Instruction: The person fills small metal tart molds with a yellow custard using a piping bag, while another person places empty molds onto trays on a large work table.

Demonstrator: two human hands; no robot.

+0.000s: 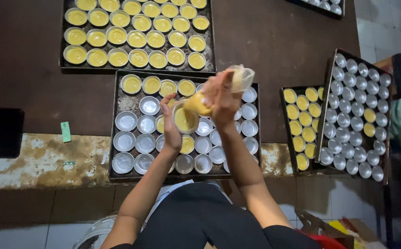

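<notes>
My right hand (223,99) grips a clear piping bag (199,103) of yellow batter, twisted shut at the top, its tip pointing down-left. My left hand (170,127) holds a small round metal cup (184,119) filled with yellow batter, lifted just above the dark baking tray (117,99) in front of me. The bag's tip sits at the cup's rim. The tray holds several empty silver cups (126,121) and several filled ones (151,85) along its far row.
A second tray (138,34) of filled cups lies farther back. To the right, a tray (301,122) of filled cups has a tilted tray (357,115) of mostly empty cups resting on it. A black phone (7,132) and a green slip (65,131) lie at left.
</notes>
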